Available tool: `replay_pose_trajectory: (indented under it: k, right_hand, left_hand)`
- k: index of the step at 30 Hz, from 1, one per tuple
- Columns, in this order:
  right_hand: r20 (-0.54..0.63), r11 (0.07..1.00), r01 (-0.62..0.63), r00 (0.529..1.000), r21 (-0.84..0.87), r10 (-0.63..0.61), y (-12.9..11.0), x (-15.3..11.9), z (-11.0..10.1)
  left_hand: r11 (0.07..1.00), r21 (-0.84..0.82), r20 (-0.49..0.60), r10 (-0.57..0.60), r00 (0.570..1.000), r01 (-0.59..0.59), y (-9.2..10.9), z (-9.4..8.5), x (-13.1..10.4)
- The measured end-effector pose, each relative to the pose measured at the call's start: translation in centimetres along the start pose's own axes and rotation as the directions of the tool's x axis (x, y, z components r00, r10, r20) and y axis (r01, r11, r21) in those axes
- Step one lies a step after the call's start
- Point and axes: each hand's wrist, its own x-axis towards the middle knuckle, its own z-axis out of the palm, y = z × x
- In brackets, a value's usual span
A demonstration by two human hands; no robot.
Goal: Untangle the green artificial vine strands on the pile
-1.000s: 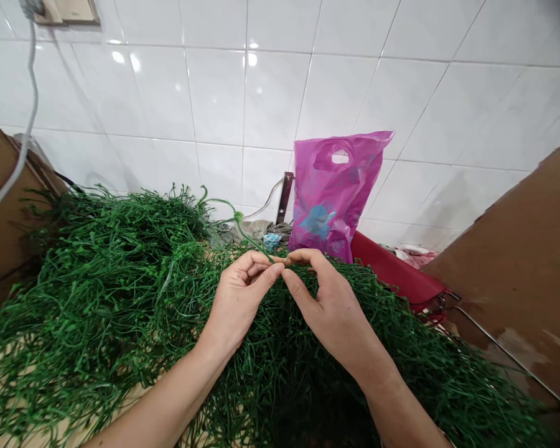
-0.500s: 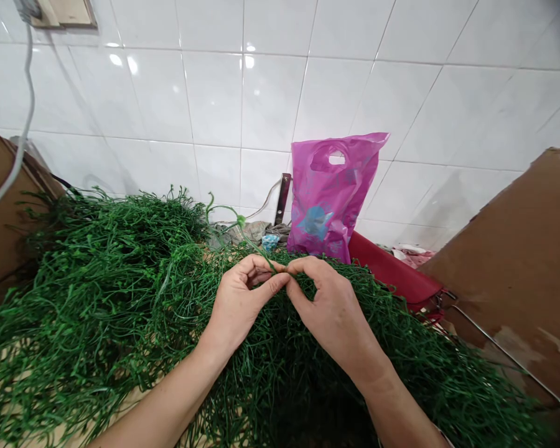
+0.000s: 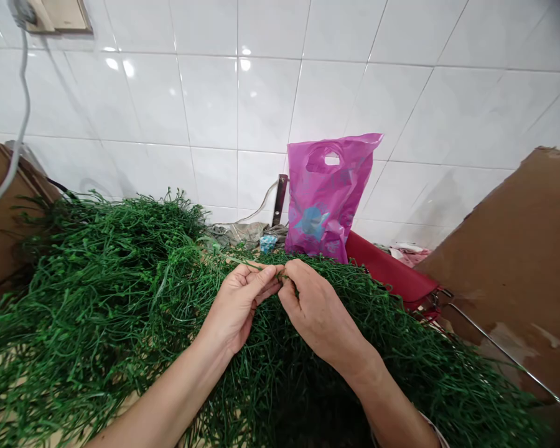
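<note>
A thin green plastic stem runs out to the left from between my fingers. My left hand pinches it between thumb and forefinger. Against those fingertips my right hand is closed too, its thumb and forefinger pressed on the stem's near end, whose tip is hidden. Below and around both hands spreads a thick heap of green artificial stems with small knobbed tips.
Behind the heap stands a purple plastic bag, with a red bag beside it. Cardboard rises at the right, and a cardboard box at the left. A white tiled wall closes off the back. A grey cable hangs at left.
The stem's free end has swung down and to the left, from upright to nearly flat. My right fingers have curled more tightly, and my left hand has turned slightly.
</note>
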Motion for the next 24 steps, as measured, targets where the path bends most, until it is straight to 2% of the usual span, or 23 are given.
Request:
replay_pose_trajectory:
  k: [2, 7, 11, 14, 18, 21, 24]
  right_hand:
    - [0.009, 0.991, -0.018, 1.000, 0.134, 0.016, 0.1, 0.2, -0.3]
    - [0.117, 0.927, -0.096, 0.991, 0.361, 0.057, 0.8, 0.5, -0.9]
    - [0.101, 0.847, -0.057, 0.995, 0.529, 0.004, 1.4, 0.7, -0.8]
    - [0.091, 0.862, -0.033, 0.996, 0.506, -0.016, 1.4, 0.6, -0.7]
    - [0.012, 0.931, -0.076, 0.997, 0.356, 0.077, 1.2, 0.2, -1.0]
    - [-0.041, 0.960, -0.086, 0.994, 0.267, 0.101, 0.8, 0.1, -1.2]
    - [-0.010, 0.956, -0.086, 0.996, 0.282, 0.092, 0.5, 0.2, -0.9]
  left_hand:
    - [0.999, -0.037, 0.005, -0.022, 1.000, 0.022, 0.0, 0.0, 0.0]
    - [0.998, -0.044, 0.035, -0.044, 0.998, 0.045, 0.2, 0.0, 0.0]
    - [0.991, -0.109, 0.016, -0.074, 0.997, 0.075, 0.6, -0.3, 0.2]
    - [0.992, -0.123, -0.029, -0.044, 0.999, 0.040, 0.9, -0.4, 0.5]
    - [0.996, -0.047, -0.079, 0.068, 0.995, -0.072, 1.0, -0.5, 0.7]
    - [0.983, 0.064, -0.074, 0.178, 0.981, -0.174, 0.8, -0.6, 0.7]
    - [0.958, 0.144, -0.039, 0.254, 0.966, -0.246, 0.7, -0.5, 0.4]
